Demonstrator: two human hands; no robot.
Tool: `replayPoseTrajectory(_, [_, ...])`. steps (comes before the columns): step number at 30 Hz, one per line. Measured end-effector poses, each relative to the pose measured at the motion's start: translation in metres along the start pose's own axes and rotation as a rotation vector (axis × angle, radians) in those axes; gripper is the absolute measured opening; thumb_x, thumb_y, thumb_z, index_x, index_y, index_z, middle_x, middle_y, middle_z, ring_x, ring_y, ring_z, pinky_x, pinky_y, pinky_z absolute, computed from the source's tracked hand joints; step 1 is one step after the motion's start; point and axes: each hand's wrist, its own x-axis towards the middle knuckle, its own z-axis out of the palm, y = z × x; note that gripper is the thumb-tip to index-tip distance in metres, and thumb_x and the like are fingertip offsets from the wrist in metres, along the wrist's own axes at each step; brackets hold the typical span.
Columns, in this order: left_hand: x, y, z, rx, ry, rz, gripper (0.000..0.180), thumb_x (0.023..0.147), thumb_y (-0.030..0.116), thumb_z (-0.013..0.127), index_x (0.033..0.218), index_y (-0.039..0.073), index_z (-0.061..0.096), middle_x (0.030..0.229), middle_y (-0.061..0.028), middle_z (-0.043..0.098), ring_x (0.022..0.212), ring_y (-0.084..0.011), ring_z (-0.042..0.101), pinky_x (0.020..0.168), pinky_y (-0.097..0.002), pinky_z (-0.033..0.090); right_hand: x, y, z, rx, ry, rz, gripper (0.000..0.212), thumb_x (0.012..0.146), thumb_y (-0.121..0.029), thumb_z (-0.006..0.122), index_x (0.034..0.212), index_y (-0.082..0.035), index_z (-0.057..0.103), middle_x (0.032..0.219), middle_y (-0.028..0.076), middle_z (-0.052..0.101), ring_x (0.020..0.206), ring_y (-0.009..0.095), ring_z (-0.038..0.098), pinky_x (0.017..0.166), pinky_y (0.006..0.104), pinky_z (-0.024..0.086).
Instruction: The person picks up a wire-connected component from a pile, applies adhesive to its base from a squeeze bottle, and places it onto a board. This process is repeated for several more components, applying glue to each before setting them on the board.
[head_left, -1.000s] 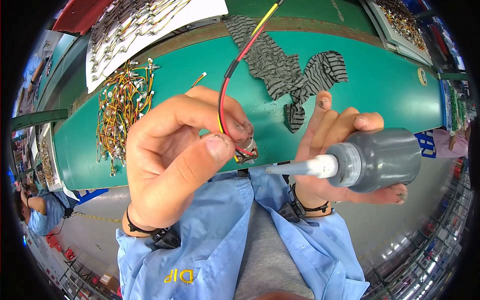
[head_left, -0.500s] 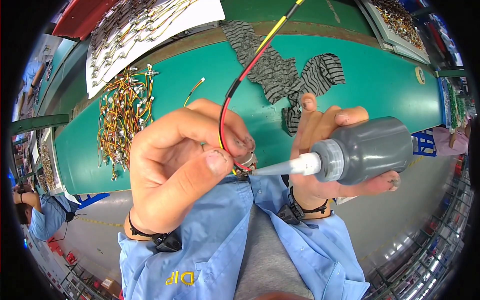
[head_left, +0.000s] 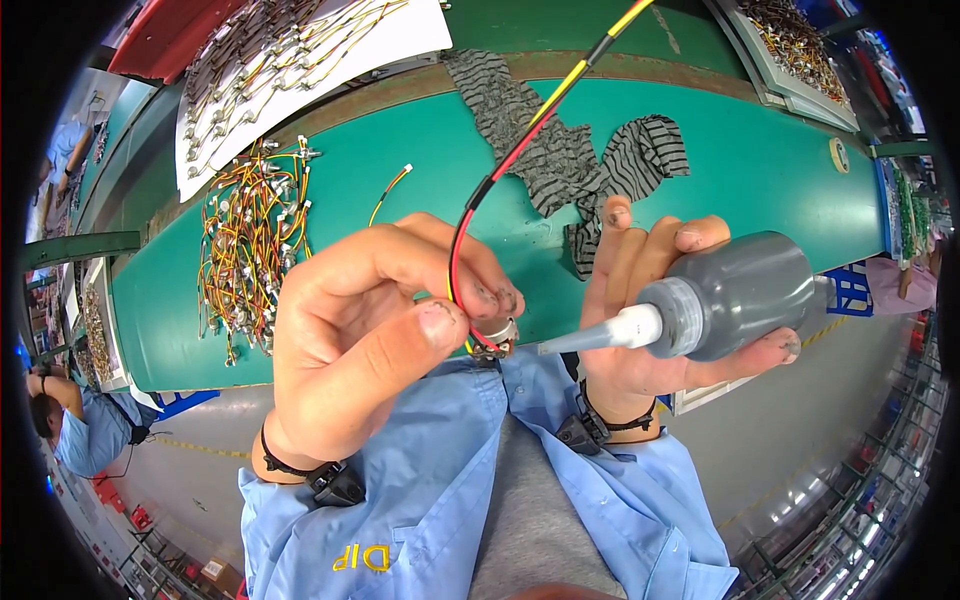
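Between thumb and fingers, my left hand (head_left: 375,315) pinches a small round metal potentiometer (head_left: 496,340). From it a red, yellow and black wire lead (head_left: 480,195) curves up past the top of the view. My right hand (head_left: 640,350) is wrapped round a dark grey squeeze bottle (head_left: 755,295) lying on its side in the grip. Its long whitish nozzle (head_left: 590,335) points left, its tip a short gap from the potentiometer. Part of the potentiometer is hidden by my left fingers.
On the green bench (head_left: 400,290) lies a heap of wired potentiometers (head_left: 255,250), with a single short lead (head_left: 390,193) beside it. A striped grey cloth (head_left: 540,150) stretches across the middle. Beyond is a white board (head_left: 330,50) with rows of parts; a tape roll (head_left: 840,153) sits far right.
The nozzle tip has drawn back to the right, away from the potentiometer it was touching or nearly touching. My left hand has shifted slightly right and down, still holding the potentiometer.
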Motion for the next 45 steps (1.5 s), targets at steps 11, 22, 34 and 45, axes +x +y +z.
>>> replayPoseTrajectory(11, [0.028,0.03,-0.037,0.291,-0.005,0.075,0.015,0.086,0.013,0.057,0.086,-0.001,0.055,0.089,-0.0145,0.056,0.085,-0.024,0.058,0.075,-0.0344,0.047,0.004,0.002,0.021,0.034,0.208,0.007,0.081,0.079,-0.079,0.042,0.101,-0.002,0.052,0.066,0.004,0.049,0.058,0.013,0.041,0.097,0.047,0.036])
replayPoseTrajectory(22, [0.248,0.081,-0.219,2.018,-0.173,0.28,0.013,0.083,0.009,0.053,0.09,0.0,0.059,0.093,-0.0179,0.061,0.09,-0.0373,0.058,0.08,-0.0434,0.046,0.047,-0.013,-0.069,-0.13,-0.25,0.144,0.069,0.084,-0.069,0.047,0.115,-0.008,0.053,0.094,0.005,0.061,0.074,0.019,0.06,0.098,0.041,0.043])
replayPoseTrajectory(34, [0.31,0.005,-0.27,1.982,-0.25,0.189,0.019,0.084,0.011,0.052,0.098,0.004,0.063,0.103,-0.016,0.062,0.094,-0.0352,0.06,0.081,-0.042,0.048,0.068,0.0,-0.085,-0.156,0.102,-0.025,0.065,0.087,-0.067,0.043,0.116,-0.01,0.053,0.105,0.005,0.064,0.091,0.02,0.062,0.096,0.0467,0.044])
replayPoseTrajectory(45, [0.314,0.001,-0.264,2.059,-0.183,0.024,0.022,0.077,0.013,0.056,0.094,0.004,0.067,0.104,-0.0182,0.062,0.094,-0.0351,0.061,0.082,-0.0422,0.049,0.07,0.004,-0.084,-0.151,0.04,-0.028,0.062,0.088,-0.066,0.044,0.116,-0.011,0.053,0.105,0.005,0.065,0.083,0.02,0.061,0.093,0.0442,0.043])
